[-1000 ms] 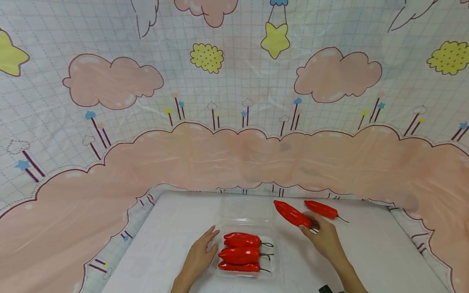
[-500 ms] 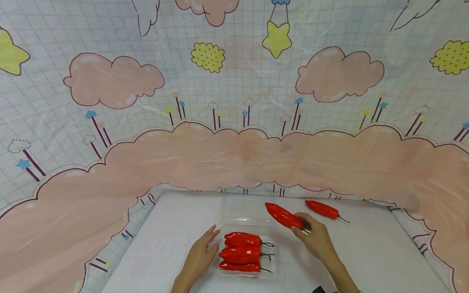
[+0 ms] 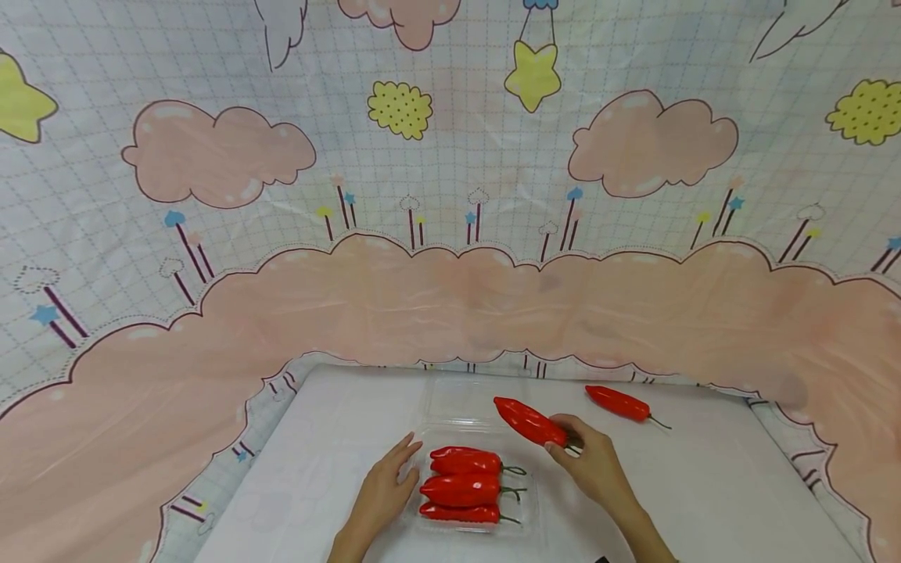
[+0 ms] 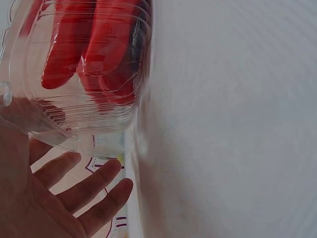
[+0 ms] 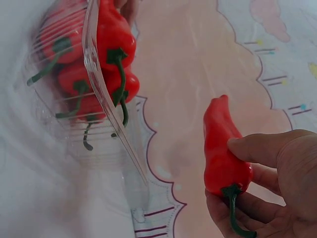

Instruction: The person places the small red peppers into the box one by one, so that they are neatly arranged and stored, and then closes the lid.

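A long red pepper (image 3: 529,421) with a green stem hangs above the table, pinched near its stem end between the thumb and fingers of my right hand (image 3: 587,457). In the right wrist view the thumb lies across the side of the pepper (image 5: 223,153). To its left stands a clear plastic container (image 3: 529,512) with several red peppers (image 3: 461,490) stacked inside, stems pointing right. My left hand (image 3: 383,489) is by the container's left side, fingers spread and fairly straight. In the left wrist view, the fingers of my left hand (image 4: 64,193) lie beside the clear wall.
The container's clear lid (image 3: 475,399) lies folded back behind it. One more red pepper (image 3: 619,403) lies on the white table (image 3: 704,485) at the back right. A patterned cloth (image 3: 450,305) with clouds and stars hangs behind the table.
My right hand has carried the held pepper leftward and slightly nearer, toward the container. My left hand has stayed in place.
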Demonstrator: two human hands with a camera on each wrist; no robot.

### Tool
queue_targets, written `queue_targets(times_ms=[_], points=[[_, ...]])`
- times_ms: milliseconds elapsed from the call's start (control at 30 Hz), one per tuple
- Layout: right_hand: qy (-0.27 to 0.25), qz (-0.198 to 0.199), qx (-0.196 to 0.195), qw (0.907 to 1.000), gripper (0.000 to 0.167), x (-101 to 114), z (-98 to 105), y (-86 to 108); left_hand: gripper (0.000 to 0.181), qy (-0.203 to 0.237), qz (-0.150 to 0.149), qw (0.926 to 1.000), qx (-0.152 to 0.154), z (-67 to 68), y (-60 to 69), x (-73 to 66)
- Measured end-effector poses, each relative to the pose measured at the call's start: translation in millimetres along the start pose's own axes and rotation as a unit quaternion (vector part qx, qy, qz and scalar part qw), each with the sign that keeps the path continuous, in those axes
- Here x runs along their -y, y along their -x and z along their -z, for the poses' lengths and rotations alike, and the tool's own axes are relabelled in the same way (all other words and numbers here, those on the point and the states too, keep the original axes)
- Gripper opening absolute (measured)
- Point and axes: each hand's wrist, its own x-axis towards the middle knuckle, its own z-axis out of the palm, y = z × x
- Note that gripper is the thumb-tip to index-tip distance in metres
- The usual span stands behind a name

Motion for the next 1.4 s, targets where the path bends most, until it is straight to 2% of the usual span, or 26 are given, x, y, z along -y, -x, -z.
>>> queue_targets(times_ms=[267,567,700,1233,1400], points=[[-0.026,0.008,0.016,0.9995,0.043,3.4,-11.3,2.2,0.042,0.007,0.009,0.9999,0.010,0.5,-0.2,0.0],[-0.037,0.003,0.025,0.9990,0.044,8.8,-19.5,2.3,0.042,0.003,-0.006,1.0000,0.002,0.2,-0.5,0.1],[-0.042,0.010,0.030,0.9986,0.044,11.9,-21.3,2.4,0.042,0.000,-0.014,0.9999,-0.001,0.8,-0.4,0.4],[-0.062,0.034,0.056,0.9959,0.040,17.1,-37.9,0.4,0.042,0.003,-0.006,0.9999,0.007,1.4,-0.8,-0.3],[-0.073,0.052,0.065,0.9938,0.039,14.3,-43.5,-1.4,0.042,0.002,-0.009,0.9999,0.004,2.6,-0.3,-1.4]])
